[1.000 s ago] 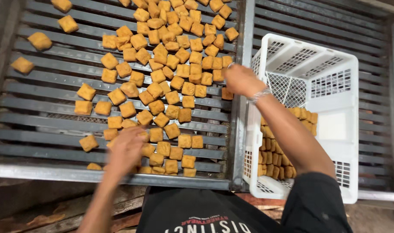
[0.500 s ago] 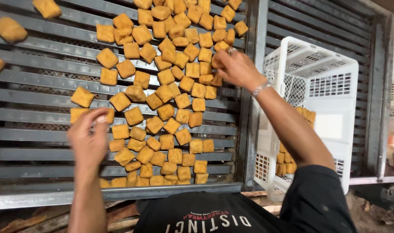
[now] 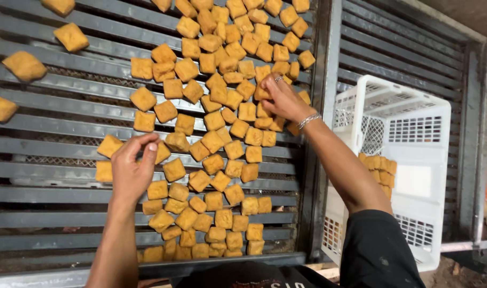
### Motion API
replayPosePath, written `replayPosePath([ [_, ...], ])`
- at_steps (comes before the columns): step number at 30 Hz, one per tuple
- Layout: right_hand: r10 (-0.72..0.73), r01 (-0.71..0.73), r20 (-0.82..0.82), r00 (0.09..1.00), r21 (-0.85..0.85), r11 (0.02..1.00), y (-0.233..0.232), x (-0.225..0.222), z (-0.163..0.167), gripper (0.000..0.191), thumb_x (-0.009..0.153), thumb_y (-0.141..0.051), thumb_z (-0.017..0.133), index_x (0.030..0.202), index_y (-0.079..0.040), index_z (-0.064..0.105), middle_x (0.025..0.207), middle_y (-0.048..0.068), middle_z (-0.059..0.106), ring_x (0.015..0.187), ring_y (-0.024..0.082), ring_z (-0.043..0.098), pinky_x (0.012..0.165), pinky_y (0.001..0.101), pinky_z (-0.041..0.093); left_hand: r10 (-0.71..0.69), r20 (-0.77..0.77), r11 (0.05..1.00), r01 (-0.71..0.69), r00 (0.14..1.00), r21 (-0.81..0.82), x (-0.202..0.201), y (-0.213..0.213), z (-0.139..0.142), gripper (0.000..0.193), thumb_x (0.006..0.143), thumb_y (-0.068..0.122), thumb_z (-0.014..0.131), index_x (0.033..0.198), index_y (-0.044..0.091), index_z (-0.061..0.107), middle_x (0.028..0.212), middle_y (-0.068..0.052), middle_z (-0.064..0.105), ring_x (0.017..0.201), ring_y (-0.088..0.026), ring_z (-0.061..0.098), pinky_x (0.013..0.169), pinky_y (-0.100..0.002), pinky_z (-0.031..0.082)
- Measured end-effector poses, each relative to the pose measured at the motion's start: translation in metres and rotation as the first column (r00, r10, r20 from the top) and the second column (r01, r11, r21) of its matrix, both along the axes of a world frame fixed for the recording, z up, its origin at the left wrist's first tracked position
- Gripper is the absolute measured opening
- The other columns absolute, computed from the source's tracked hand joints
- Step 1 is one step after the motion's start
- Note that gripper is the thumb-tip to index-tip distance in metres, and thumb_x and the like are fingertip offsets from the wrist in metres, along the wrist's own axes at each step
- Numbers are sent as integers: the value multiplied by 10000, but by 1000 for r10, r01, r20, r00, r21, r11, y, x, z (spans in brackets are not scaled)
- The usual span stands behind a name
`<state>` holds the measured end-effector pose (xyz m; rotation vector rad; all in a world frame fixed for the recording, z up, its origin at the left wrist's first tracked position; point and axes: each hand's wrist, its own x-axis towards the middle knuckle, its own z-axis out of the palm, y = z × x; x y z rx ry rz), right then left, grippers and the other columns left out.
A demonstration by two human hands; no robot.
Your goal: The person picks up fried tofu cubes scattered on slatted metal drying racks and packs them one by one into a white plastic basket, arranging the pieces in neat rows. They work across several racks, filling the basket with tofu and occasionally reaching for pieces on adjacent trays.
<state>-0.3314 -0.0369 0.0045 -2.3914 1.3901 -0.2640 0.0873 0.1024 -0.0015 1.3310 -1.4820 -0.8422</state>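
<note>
I am taking the white crate (image 3: 414,133) as my landmark. Farthest left of it, my left hand (image 3: 132,168) is curling over the slatted rack (image 3: 51,138), fingers pinching a golden fried square (image 3: 161,152); the loose squares are lying just right of it and below. Nearer the crate, my right hand (image 3: 281,98) is clenching around several squares (image 3: 262,109) at the cluster's right edge. That hand is the closer one; the crate is sitting directly to its right.

White slotted plastic crate (image 3: 414,154): stands at the right edge of the slatted rack (image 3: 51,149), holding stacked golden squares (image 3: 379,168).
</note>
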Motion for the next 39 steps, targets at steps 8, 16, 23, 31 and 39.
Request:
replayPosePath([
  [8,-192,195,95,977,-24,980,-3,9,3,498,820,-161,824,1164,-52,481,1134,169,572,1091,375,598,951,461,501,-28,36,999,29,999,-22,4,3,6,174,1012,114,656,1129,-7,702,1009,-126,740,945,-242,729,841,-332,550],
  [16,-112,146,181,977,-189,971,-3,51,-31,649,858,-170,826,1318,-33,390,1232,265,568,1145,426,604,963,496,511,-1,36,1000,2,999,-26,8,4,9,177,1015,119,659,1131,-11,693,1010,-129,737,935,-241,733,832,-335,556],
  [23,-347,358,183,920,-28,933,0,58,-7,674,894,-222,796,1415,-81,391,1278,224,610,1176,373,647,983,483,548,9,42,999,-7,999,-49,6,1,10,173,1000,115,670,1112,-14,701,1001,-131,737,902,-238,728,810,-334,556],
  [31,-142,176,226,964,-137,975,32,89,-33,862,890,-203,826,1522,-33,265,1442,315,485,1305,459,537,1077,489,473,10,46,999,-8,999,-36,7,2,6,169,997,104,665,1114,-12,702,997,-137,732,879,-232,723,796,-334,555],
  [39,-429,410,240,871,129,903,21,89,-18,917,835,-140,808,1551,-98,237,1382,212,553,1229,306,650,1010,385,586,21,28,997,-19,999,-77,7,3,11,172,1005,107,669,1116,-21,696,999,-137,730,879,-229,718,796,-338,555],
])
